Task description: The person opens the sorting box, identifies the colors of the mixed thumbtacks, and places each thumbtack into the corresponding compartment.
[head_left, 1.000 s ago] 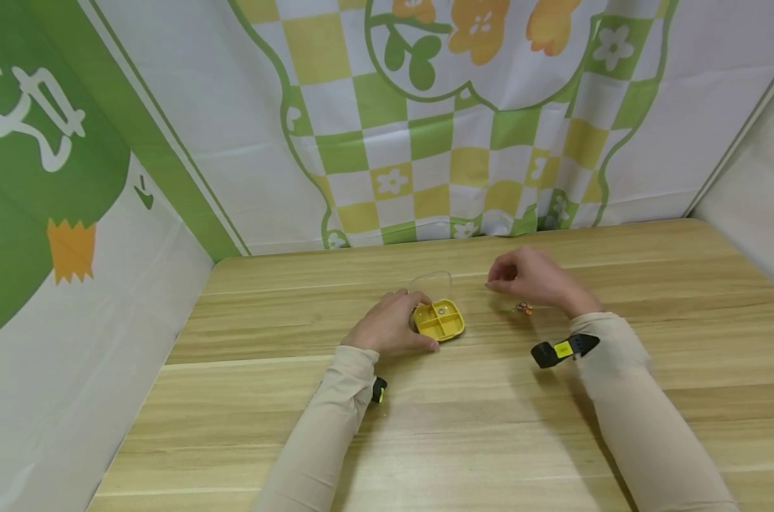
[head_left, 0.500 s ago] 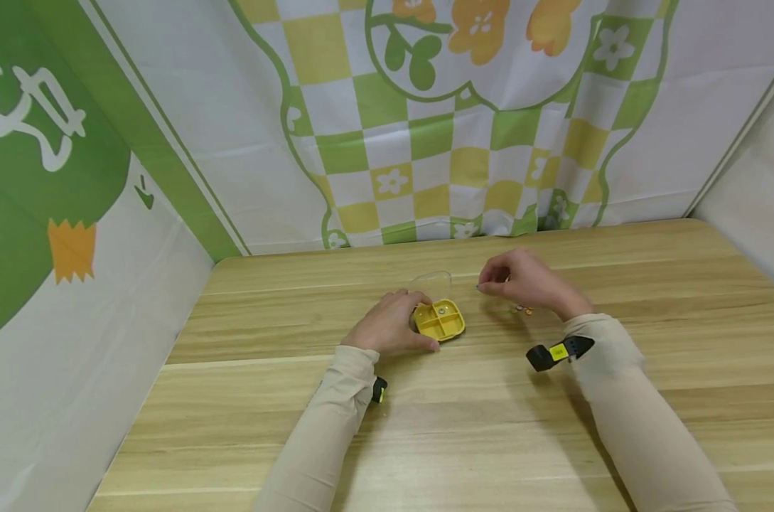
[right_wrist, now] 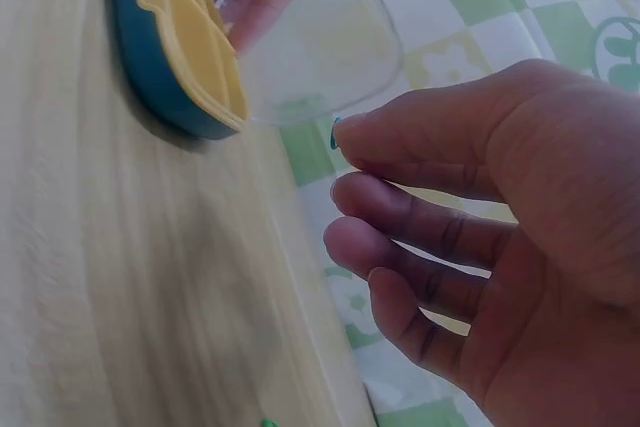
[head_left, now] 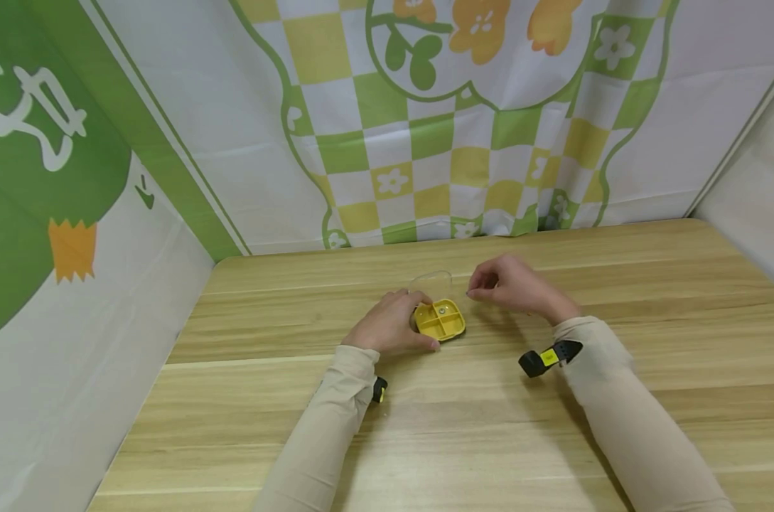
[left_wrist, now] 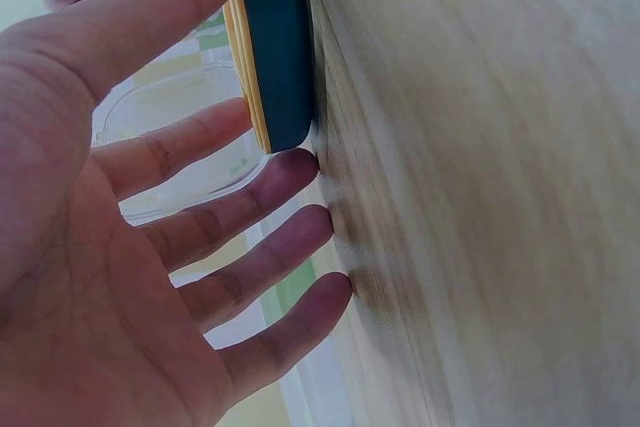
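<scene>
My left hand [head_left: 389, 323] holds a small pill box [head_left: 430, 330] on the table, thumb at the near side and index finger at the far side. The box has a yellow tray with several compartments in a dark teal base [left_wrist: 282, 57]. Its clear lid [right_wrist: 325, 47] stands open at the back. One tiny roundish piece [head_left: 442, 311] lies in the far right compartment. Just right of the box, above the table, my right hand [head_left: 519, 286] pinches a tiny blue-teal piece [right_wrist: 336, 134] between thumb and index finger. Its shape is mostly hidden.
A wooden table [head_left: 463, 441] carries everything. At the bottom edge of the right wrist view a bit of a green piece [right_wrist: 269, 423] shows. A checkered curtain [head_left: 387, 156] hangs behind the table, and a green-and-white cloth [head_left: 73, 213] stands at the left.
My right hand has moved left and slightly nearer to me, closer to the box, with the tiny piece. It now mostly covers the small colourful pieces on the table. The left hand stays still.
</scene>
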Available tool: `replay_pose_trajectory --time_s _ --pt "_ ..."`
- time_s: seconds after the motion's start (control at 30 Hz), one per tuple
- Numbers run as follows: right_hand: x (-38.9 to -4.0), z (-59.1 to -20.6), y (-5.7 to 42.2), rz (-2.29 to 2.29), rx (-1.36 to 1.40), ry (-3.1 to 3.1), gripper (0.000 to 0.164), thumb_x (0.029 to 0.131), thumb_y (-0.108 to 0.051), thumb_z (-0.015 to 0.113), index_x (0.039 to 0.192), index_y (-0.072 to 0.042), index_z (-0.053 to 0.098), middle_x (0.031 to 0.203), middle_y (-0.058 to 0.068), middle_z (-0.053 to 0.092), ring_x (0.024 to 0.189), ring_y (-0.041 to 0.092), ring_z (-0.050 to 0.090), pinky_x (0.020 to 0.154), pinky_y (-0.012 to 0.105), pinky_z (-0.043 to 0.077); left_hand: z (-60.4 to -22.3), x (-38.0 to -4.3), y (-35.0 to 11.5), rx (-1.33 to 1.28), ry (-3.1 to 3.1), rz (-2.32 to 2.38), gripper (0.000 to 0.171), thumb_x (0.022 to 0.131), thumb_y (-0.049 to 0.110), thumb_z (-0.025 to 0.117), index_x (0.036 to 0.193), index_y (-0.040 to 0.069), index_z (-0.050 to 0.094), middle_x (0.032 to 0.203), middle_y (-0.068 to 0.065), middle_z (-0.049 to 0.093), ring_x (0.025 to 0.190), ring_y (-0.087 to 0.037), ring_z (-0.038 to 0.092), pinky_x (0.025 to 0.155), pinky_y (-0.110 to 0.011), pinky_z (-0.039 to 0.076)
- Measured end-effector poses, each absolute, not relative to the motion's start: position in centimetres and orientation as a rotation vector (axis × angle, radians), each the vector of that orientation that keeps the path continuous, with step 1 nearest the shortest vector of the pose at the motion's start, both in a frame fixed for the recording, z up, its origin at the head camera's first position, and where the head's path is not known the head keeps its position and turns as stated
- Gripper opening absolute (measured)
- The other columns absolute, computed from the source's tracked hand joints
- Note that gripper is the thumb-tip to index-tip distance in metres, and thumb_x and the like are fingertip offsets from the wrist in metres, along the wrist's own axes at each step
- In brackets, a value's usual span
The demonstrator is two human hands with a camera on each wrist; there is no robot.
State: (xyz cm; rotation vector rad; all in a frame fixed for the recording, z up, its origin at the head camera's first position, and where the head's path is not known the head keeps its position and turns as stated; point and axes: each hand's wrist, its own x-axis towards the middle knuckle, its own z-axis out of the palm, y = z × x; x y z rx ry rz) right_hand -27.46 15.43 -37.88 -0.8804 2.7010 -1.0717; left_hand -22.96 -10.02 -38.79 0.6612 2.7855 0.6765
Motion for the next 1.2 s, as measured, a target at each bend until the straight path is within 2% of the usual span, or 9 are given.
replay_pose_trajectory --time_s 0.2,0.43,0.77,1.2 --pt "-27.4 -38.2 14.7 -1.05 -0.898 2.7 0.005 0.093 -0.008 0.073 0.089 -0.008 0.075 0.08 -0.002 0.07 0.075 0.016 0.062 0.069 0.034 0.052 -38.8 -22.9 -10.0 0.655 2.788 0.664 0.075 0.078 0.04 0.089 0.14 0.01 0.057 0.135 -0.01 0.06 0.124 -0.029 0.053 0.107 -0.044 0.044" --pt "-27.1 -38.2 14.0 -1.045 -0.906 2.684 0.004 0.092 -0.004 0.072 0.092 -0.005 0.076 0.083 -0.001 0.071 0.078 0.016 0.063 0.073 0.035 0.054 -38.8 -22.9 -10.0 0.65 2.79 0.667 0.075 0.078 0.04 0.089 0.139 0.011 0.057 0.133 -0.009 0.06 0.122 -0.028 0.054 0.106 -0.044 0.045" --pt "-27.0 -38.4 13.4 -1.0 -0.933 2.711 0.006 0.092 -0.004 0.072 0.091 -0.009 0.075 0.081 -0.003 0.069 0.076 0.013 0.062 0.071 0.034 0.053 -38.7 -22.9 -10.0 0.655 2.787 0.666 0.074 0.079 0.039 0.089 0.139 0.01 0.057 0.132 -0.009 0.06 0.121 -0.027 0.054 0.105 -0.043 0.045" --pt "-26.7 -38.4 12.9 -0.999 -0.929 2.707 0.006 0.093 -0.004 0.072 0.093 -0.008 0.076 0.083 -0.003 0.071 0.077 0.013 0.062 0.072 0.034 0.054 -38.6 -22.9 -10.0 0.655 2.778 0.665 0.073 0.079 0.038 0.088 0.138 0.01 0.057 0.131 -0.009 0.06 0.12 -0.027 0.054 0.104 -0.042 0.045"
